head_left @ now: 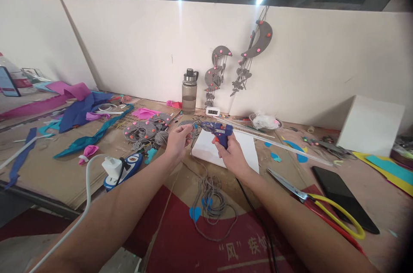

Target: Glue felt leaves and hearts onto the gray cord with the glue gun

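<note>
In my right hand (230, 150) is a blue hot glue gun (221, 131), its nozzle pointing left and its black lead (250, 204) running down over the cardboard. My left hand (180, 139) is closed in a pinch just left of the nozzle. Grey cord (197, 162) leads up to those fingers from a loose coil (215, 200) lying between my forearms. Something small and blue shows at the fingertips, too small to name. Beneath the glue gun lies a white sheet (206, 148). Blue felt heart (195, 213) lies beside the coil.
Scissors (306, 197) and a black phone (343, 197) lie at right. A water bottle (189, 94) stands by the wall, near a small digital clock (212, 111). Grey moon hangings (260, 40) hang on the wall. A power strip (124, 172) and fabric strips (93, 135) are at left.
</note>
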Available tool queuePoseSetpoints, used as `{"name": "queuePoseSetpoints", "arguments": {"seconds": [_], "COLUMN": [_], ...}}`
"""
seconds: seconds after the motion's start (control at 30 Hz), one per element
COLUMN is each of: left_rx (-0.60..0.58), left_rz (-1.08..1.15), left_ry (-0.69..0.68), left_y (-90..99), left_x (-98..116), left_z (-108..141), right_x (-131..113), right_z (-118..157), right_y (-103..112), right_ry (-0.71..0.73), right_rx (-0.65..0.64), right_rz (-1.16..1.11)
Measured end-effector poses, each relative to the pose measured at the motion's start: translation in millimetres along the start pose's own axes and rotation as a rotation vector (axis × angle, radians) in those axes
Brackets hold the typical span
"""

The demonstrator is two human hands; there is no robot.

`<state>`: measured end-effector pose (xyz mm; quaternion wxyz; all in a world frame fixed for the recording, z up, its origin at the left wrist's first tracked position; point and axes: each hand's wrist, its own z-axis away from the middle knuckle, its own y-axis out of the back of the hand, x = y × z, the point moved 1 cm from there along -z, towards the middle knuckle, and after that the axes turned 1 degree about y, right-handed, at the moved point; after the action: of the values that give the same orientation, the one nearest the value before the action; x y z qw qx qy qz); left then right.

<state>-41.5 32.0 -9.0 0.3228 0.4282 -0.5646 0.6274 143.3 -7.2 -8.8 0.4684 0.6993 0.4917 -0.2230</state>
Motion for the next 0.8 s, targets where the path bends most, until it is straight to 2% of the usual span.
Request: {"name": "queuePoseSetpoints", "arguments": {"seconds": [0.8], "left_rx": [-0.009], "left_rz": [-0.023], "left_ry": [-0.048], "left_y": [-4.1], "left_x": [-2], "left_z": [2], "right_x": [-10], "right_z": [4], "right_y": [1], "right_ry": [-0.019], "right_rx": [-0.018], "right_rz": [0.268]}}
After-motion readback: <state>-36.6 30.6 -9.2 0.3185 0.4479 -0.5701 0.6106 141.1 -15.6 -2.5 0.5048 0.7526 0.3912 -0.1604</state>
